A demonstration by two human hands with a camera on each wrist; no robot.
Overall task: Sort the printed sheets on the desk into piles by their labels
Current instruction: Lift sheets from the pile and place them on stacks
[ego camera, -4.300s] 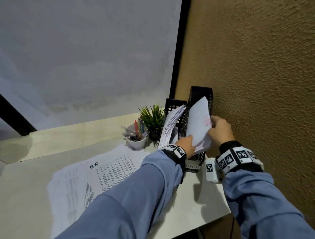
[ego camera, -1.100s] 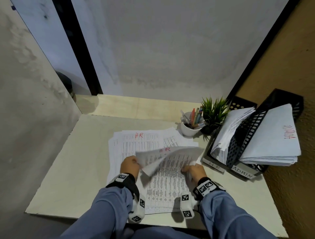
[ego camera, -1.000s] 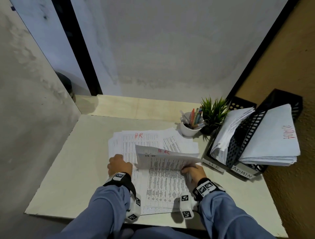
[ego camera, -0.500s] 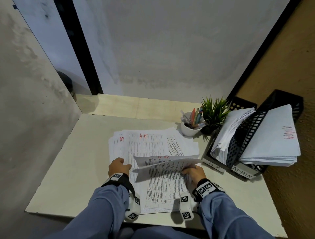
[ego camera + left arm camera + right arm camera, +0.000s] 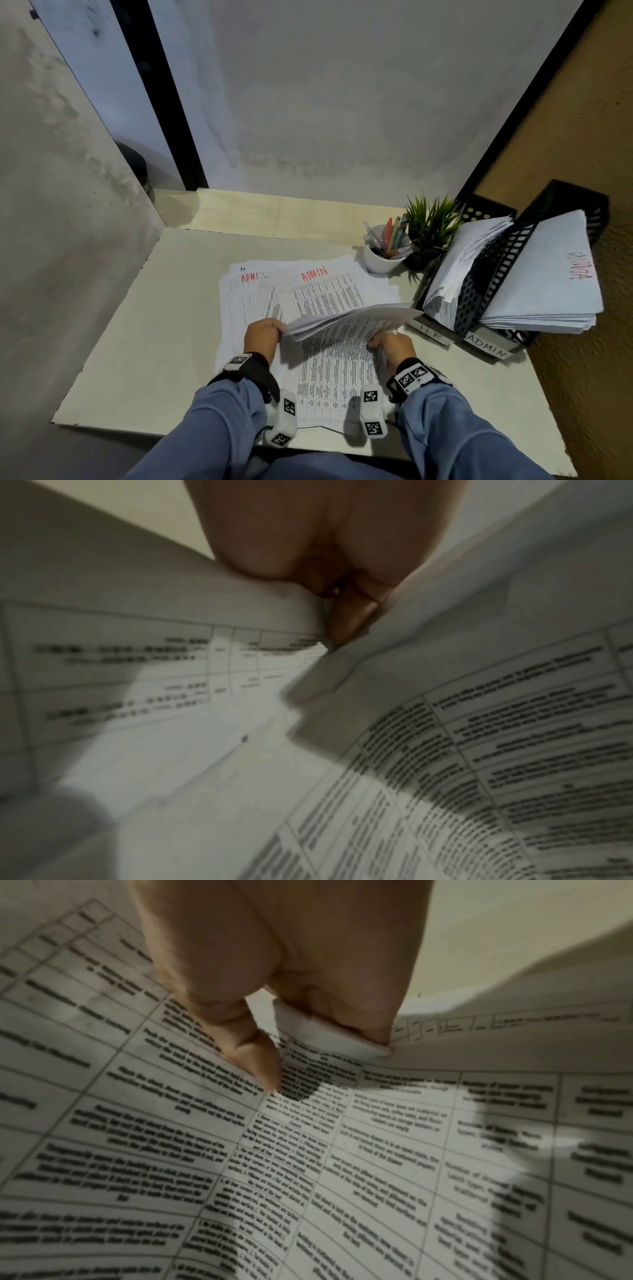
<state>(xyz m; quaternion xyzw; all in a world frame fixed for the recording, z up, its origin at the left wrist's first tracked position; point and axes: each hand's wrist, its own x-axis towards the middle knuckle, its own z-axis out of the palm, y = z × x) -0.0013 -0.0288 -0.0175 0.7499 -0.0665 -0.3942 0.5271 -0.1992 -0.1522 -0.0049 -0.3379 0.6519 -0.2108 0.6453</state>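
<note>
Lifted sheets [image 5: 346,317]: raised over the desk pile [image 5: 308,294], left of my file rack [image 5: 493,274]. Bare desk [image 5: 154,325] left of the pile. Left hand [image 5: 262,337], right hand [image 5: 392,346]: each pinching a side edge.

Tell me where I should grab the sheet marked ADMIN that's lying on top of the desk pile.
Probably by its far edge, near the red label on the ADMIN sheet, coming from above. Its near half lies under the lifted sheets held by the left hand and right hand.

Both hands [image 5: 262,337] pinch lifted sheets [image 5: 352,317] above the ADMIN-labelled stack [image 5: 308,291].
</note>
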